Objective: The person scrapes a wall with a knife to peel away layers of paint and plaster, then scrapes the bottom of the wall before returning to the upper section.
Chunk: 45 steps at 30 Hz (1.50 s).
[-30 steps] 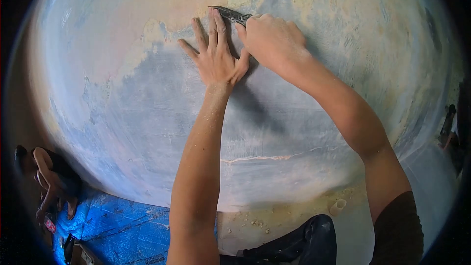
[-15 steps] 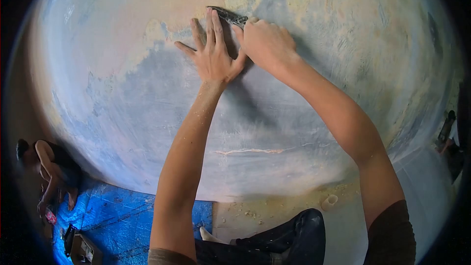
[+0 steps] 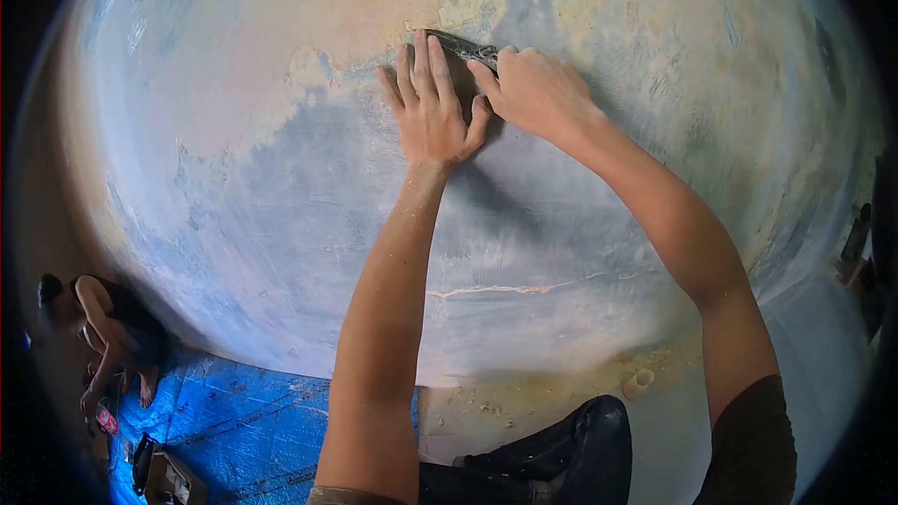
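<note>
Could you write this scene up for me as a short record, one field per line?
Left hand: spread against the curved wall, fingertips by a dark tool
Right hand: closed on the near end of the dark tool
Wall: mottled grey, cream and pale blue, a thin light crack low down
Floor: blue sheet at lower left, crumbs and a small cup at lower right
Others: a crouching person at far left, near an open box
Unclear: the tool's exact kind

Floor (image 3: 447, 432) under blue tarp (image 3: 220, 421), crumbs (image 3: 489, 408)
</note>
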Available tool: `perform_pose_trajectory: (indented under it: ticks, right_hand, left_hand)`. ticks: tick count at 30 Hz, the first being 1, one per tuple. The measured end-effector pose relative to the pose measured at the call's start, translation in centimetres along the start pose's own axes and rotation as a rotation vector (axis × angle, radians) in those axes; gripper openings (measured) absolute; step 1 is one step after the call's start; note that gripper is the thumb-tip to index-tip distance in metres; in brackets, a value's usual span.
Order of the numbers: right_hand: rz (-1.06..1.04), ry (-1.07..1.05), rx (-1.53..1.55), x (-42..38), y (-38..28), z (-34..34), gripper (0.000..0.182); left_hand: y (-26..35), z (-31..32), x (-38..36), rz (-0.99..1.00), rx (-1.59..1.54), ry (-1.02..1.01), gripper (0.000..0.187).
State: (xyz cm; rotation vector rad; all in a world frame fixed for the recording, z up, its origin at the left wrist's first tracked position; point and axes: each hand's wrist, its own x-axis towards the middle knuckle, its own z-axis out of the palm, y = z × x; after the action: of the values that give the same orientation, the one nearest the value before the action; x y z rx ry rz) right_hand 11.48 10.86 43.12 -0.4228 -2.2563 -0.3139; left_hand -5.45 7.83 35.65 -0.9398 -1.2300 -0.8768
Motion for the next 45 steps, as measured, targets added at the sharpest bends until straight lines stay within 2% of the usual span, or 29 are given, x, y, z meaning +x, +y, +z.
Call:
perform_pose_trajectory:
  ticks: [8, 14, 23, 35, 38, 41, 45]
  right_hand:
    - [0.022, -0.045, -0.025, -0.3, -0.2, -0.2, 0.059]
    - [0.015, 0.058, -0.165, -0.4, -0.4, 0.4, 0.056]
    - [0.012, 0.046, -0.146, 0.0, -0.8, 0.3, 0.058]
    - [0.043, 0.005, -0.114, 1.1, -1.3, -0.7, 0.059]
    - [0.024, 0.032, -0.129, 1.2, -1.3, -0.6, 0.060]
    - [0.030, 0.042, -0.134, 1.0, -1.3, -0.6, 0.054]
    - [0.014, 0.023, -0.073, 0.7, -0.7, -0.2, 0.059]
  left_hand:
    - [0.2, 0.3, -0.3, -0.003, -0.018, 0.105, 0.075]
    - [-0.2, 0.3, -0.1, 0.012, -0.012, 0.118, 0.073]
    - [-0.3, 0.3, 0.3, -0.023, -0.060, 0.104, 0.079]
    - [-0.2, -0.4, 1.1, -0.107, -0.041, -0.057, 0.091]
    - [-0.1, -0.3, 1.3, -0.135, 0.027, -0.064, 0.096]
    - [0.1, -0.6, 1.3, -0.130, 0.022, -0.054, 0.094]
    - [-0.2, -0.2, 0.4, -0.059, -0.067, 0.042, 0.088]
